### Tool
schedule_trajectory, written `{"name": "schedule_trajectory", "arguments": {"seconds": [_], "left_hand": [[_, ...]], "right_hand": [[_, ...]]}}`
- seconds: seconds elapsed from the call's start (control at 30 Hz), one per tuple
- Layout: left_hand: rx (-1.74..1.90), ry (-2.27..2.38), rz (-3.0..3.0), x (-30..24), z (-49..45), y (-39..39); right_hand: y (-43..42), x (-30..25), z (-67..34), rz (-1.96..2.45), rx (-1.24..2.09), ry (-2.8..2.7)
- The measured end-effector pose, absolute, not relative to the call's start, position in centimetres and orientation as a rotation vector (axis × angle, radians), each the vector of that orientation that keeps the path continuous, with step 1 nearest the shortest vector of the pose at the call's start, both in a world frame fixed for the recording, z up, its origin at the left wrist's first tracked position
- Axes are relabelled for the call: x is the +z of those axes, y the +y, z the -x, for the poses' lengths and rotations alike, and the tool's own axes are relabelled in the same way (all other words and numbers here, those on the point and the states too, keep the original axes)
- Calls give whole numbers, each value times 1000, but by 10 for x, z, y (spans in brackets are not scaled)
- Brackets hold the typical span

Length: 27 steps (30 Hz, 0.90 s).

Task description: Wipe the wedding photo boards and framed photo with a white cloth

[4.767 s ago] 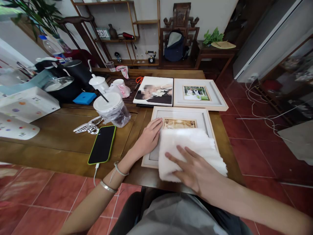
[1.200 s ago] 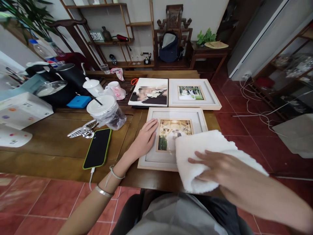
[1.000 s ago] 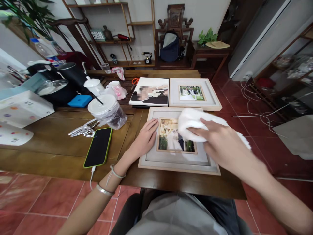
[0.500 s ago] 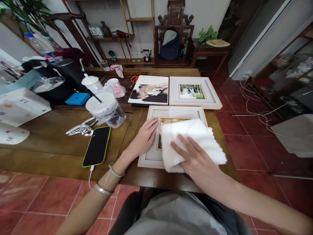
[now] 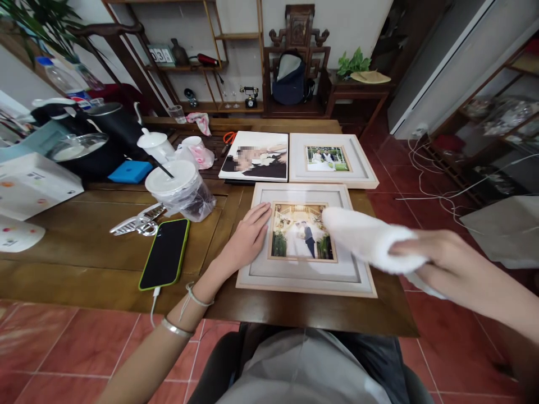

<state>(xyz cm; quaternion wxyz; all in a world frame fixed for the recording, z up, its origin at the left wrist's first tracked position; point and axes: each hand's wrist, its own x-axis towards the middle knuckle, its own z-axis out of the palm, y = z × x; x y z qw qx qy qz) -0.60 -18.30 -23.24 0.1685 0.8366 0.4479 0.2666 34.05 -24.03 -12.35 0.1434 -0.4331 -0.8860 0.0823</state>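
Note:
A pale wooden picture frame (image 5: pixel 303 283) lies flat near the table's front edge, its small photo of a couple fully in sight. Across its left side rests my left hand (image 5: pixel 250 235), fingers stretched out and holding nothing. My right hand (image 5: pixel 438 261) is off to the right, closed on a white cloth (image 5: pixel 362 233). The cloth hangs in the air over the frame's right side, folded and slightly blurred. Behind, a second pale picture frame (image 5: pixel 362 163) lies beside a black-and-white photo panel (image 5: pixel 269 146).
On the left lie a phone (image 5: pixel 164 255) on a cable, a shiny silver object (image 5: pixel 137 221) and a lidded cup (image 5: pixel 181 188) in plastic. Farther left are a blue box (image 5: pixel 130 171), a black pot (image 5: pixel 80 160) and a white carton (image 5: pixel 37 185). Orange-handled scissors (image 5: pixel 229 137) lie behind.
My right hand has gripped the white cloth and lifted it off the picture frame toward the right, uncovering the photo. My left hand stays in place on the frame.

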Motion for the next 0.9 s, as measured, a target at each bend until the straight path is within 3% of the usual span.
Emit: {"name": "schedule_trajectory", "arguments": {"seconds": [0.17,0.3,0.47,0.73,0.9], "left_hand": [[812,1225,-2367,-236,8,-182],[838,1188,-2362,-236,10,-179],[815,1160,-2342,-232,12,-179],[820,1206,-2341,-229,7,-182],[816,1227,-2356,-235,7,-181]], "right_hand": [[-228,-136,-284,1395,-245,-2301],[-252,-165,-205,1145,-224,-2528],[-281,-197,-141,1274,-301,-2583],[-276,-201,-173,1204,-295,-2749],[-261,-157,-228,1206,39,-2928]]}}
